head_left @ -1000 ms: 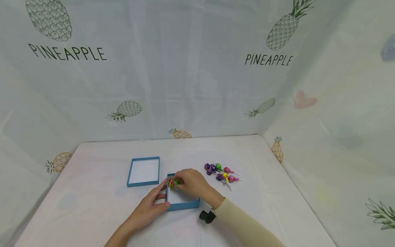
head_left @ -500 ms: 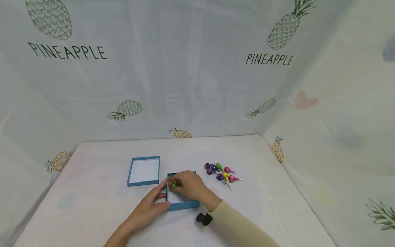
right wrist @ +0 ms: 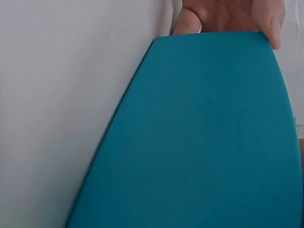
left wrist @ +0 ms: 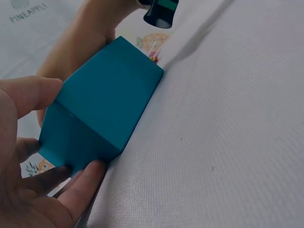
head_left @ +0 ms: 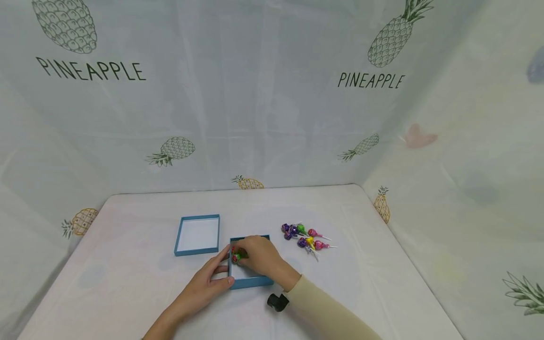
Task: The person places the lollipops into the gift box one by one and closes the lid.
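A shallow blue box point(head_left: 251, 283) with a pale inside stands on the table. My left hand point(head_left: 208, 283) steadies it from the left, fingers against the outer wall and thumb by the near corner. The left wrist view shows that thumb point(left wrist: 35, 92) touching the top edge. Reaching into the box, my right hand point(head_left: 259, 255) pinches a lollipop with a red and green wrapper point(head_left: 236, 258) near the left wall. My fingers partly cover the lollipop and hide its stick. In the right wrist view the box wall point(right wrist: 194, 128) blocks my right hand.
A matching blue lid point(head_left: 197, 234) lies inner side up, left of and behind the box. Several lollipops point(head_left: 302, 242) in purple, green, yellow and pink lie loose to the right. A black strapped device point(head_left: 278, 302) sits at my right wrist.
My right hand has shifted slightly left inside the box, turning the lollipop so its wrapper faces differently. The left hand, box, lid and loose lollipops stay where they were.
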A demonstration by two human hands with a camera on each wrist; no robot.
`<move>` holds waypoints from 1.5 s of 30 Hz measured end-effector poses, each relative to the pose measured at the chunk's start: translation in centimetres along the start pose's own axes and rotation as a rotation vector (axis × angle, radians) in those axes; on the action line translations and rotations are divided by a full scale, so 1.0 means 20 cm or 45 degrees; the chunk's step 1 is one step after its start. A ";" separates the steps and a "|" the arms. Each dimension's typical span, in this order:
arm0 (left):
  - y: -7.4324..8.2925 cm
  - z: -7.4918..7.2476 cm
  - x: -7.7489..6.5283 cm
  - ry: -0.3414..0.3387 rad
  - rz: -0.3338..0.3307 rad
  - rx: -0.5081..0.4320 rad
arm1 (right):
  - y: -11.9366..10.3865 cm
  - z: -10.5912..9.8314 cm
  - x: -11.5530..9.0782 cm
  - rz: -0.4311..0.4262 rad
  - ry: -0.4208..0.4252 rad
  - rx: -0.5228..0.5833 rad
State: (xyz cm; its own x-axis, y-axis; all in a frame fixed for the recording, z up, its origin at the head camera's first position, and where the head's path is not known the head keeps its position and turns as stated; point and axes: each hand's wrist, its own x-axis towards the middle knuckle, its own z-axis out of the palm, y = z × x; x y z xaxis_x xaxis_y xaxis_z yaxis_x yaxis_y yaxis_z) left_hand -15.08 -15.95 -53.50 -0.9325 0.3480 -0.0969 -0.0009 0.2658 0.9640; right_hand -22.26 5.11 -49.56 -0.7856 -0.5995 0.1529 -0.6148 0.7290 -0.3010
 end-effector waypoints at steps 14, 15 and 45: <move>0.00 0.00 -0.01 -0.009 0.027 -0.025 | -0.01 0.02 0.00 -0.012 0.001 -0.098; 0.00 0.00 -0.01 -0.008 0.026 -0.022 | -0.01 0.02 -0.01 -0.013 0.003 -0.097; 0.03 0.00 -0.01 -0.006 0.002 -0.007 | 0.04 -0.22 -0.09 -0.012 0.041 0.110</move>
State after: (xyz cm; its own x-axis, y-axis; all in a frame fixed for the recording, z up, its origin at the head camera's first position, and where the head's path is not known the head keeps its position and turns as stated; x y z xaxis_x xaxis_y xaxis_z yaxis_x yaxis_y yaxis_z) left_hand -14.97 -15.83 -53.01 -0.9308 0.3525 -0.0965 -0.0016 0.2602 0.9656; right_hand -21.61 8.22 -46.00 -0.7824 -0.5945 0.1856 -0.6151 0.6911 -0.3796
